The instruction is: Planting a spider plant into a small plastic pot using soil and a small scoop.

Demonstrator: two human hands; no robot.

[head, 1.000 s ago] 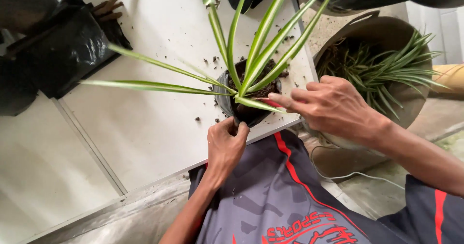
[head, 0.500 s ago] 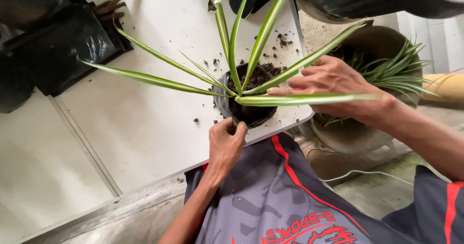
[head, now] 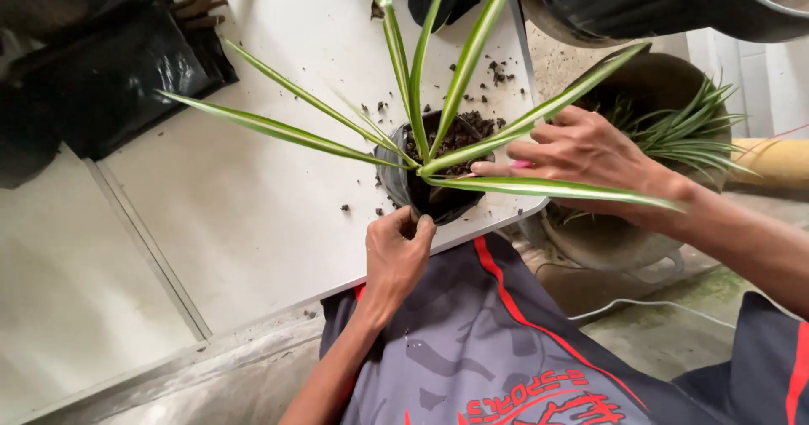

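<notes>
A small black plastic grow bag [head: 403, 191] full of dark soil stands on the white table [head: 253, 223] near its front edge. A plant with long green-and-cream striped leaves [head: 278, 128] rises from it. My left hand [head: 398, 252] pinches the bag's near rim. My right hand [head: 581, 154] rests at the bag's right side, fingers pressing toward the plant's base among the leaves, a small pink thing partly visible under the fingers.
Crumbs of soil [head: 499, 73] lie scattered on the table. A crumpled black plastic bag [head: 126, 71] lies at the back left. A brown pot with more striped plants [head: 674, 130] stands to the right, below the table. A large dark tub [head: 657, 4] is at the top right.
My right hand has moved left from the brown pot to the grow bag, its fingers now at the plant's base. The left hand stays on the bag's rim.
</notes>
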